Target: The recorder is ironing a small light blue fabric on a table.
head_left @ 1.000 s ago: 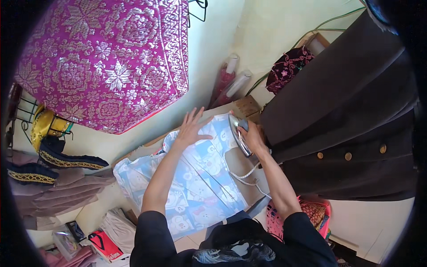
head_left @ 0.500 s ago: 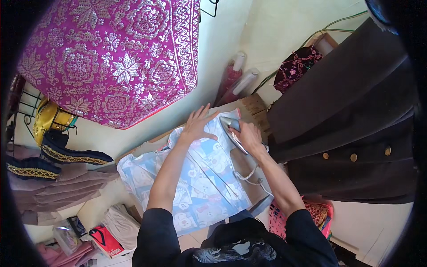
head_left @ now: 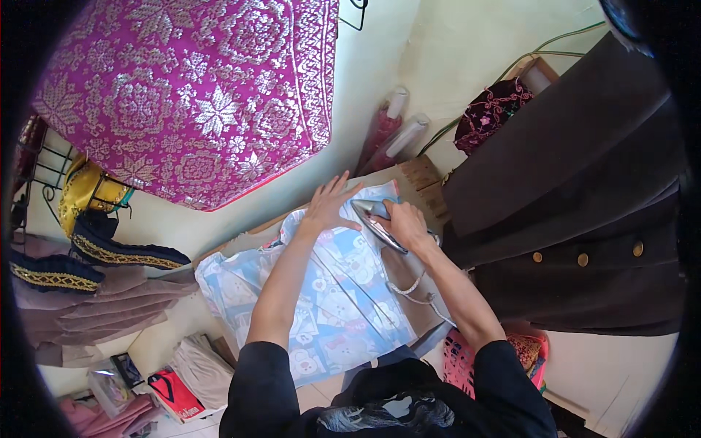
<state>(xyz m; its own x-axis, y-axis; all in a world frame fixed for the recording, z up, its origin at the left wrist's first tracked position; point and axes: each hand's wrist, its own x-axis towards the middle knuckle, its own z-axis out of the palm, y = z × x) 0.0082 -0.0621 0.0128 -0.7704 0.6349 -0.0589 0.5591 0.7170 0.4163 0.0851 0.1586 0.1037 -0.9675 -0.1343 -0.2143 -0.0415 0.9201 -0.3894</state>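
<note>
A light blue and white cloth with cartoon bears (head_left: 337, 305) is spread over an ironing surface (head_left: 405, 274), its near edge hanging toward me. My left hand (head_left: 328, 206) lies on the far part of the cloth, fingers stretched out and spread. Just right of it, my right hand (head_left: 407, 223) is wrapped round the handle of a clothes iron (head_left: 377, 225). The iron's pointed silver end faces my left hand, and its plate rests against the cloth near the right edge. A pale cord (head_left: 411, 290) loops beside the cloth, below the iron.
A shiny purple and silver cloth (head_left: 197, 95) hangs at upper left. Dark garments with gold buttons (head_left: 569, 190) hang close on the right. Plastic-wrapped rolls (head_left: 398, 139) lean in the corner. A pink basket (head_left: 460, 361) stands by my right elbow; folded clothes (head_left: 201, 372) lie lower left.
The iron, in my right hand, has slid slightly left toward my left hand and turned a little. My left hand stays spread in the same place on the cloth.
</note>
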